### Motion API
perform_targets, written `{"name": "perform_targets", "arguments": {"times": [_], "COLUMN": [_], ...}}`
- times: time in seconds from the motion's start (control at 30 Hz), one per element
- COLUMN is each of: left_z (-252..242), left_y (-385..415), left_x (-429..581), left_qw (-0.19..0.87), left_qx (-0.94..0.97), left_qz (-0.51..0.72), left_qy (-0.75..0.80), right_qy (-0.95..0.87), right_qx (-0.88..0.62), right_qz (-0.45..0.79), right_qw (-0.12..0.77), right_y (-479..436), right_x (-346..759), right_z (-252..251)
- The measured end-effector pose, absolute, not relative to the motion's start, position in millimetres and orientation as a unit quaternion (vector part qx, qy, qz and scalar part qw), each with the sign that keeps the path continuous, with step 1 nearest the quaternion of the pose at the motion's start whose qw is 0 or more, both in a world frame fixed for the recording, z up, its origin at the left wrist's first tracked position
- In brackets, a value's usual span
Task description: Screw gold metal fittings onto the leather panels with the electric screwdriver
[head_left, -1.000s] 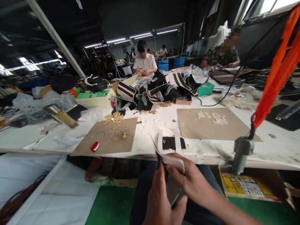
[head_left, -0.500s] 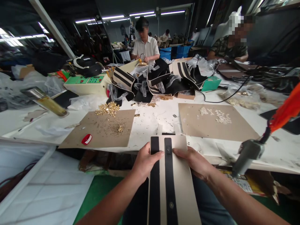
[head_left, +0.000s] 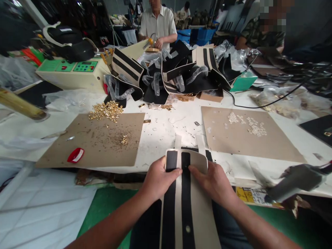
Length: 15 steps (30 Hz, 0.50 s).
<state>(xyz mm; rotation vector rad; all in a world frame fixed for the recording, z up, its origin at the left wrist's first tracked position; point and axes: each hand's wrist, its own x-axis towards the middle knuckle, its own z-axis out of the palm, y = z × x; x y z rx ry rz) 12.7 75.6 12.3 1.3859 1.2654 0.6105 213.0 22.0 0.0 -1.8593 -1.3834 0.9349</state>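
Observation:
A long cream panel (head_left: pixel 203 211) with two black stripes lies lengthwise over my lap, its far end at the table edge. My left hand (head_left: pixel 157 178) grips its left edge, thumb on top beside the left stripe and fingers hidden beneath. On the other edge my right hand (head_left: pixel 216 180) is closed the same way, thumb tip against the right stripe (head_left: pixel 186 193). Between the thumbs the top end bends, its right corner curling up. A small round spot (head_left: pixel 188 229) shows low on the right stripe. Behind the panel's far end stand two pale strips.
Brown boards lie left (head_left: pixel 88 138) and right (head_left: pixel 249 135), bearing gold hardware (head_left: pixel 106 110) and small clear pieces (head_left: pixel 256 127). A red ring-shaped item (head_left: pixel 75 155) sits on the left board. Striped panels (head_left: pixel 178 74) are heaped behind. A grey tool (head_left: pixel 298 181) hangs at right. Co-workers sit beyond.
The view has tipped downward and moved closer to the table. The panel's top end now bends, and the small dark rectangle on its right stripe no longer shows. Both hands keep their hold.

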Motion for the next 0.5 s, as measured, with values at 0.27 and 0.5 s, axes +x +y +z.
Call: {"name": "perform_targets", "arguments": {"times": [0.27, 0.5], "left_z": [2.9, 0.7], "left_y": [99.8, 102.6], "left_x": [16.7, 16.7], "left_qw": [0.609, 0.574], "left_qx": [0.549, 0.57], "left_qz": [0.269, 0.254], "left_qy": [0.506, 0.531], "right_qy": [-0.503, -0.513], "right_qx": [-0.722, -0.731], "right_qz": [0.362, 0.356], "right_qw": [0.308, 0.275], "right_y": [42.8, 47.2], "right_x": [218.6, 220.5], "right_z": [9.1, 1.3]}}
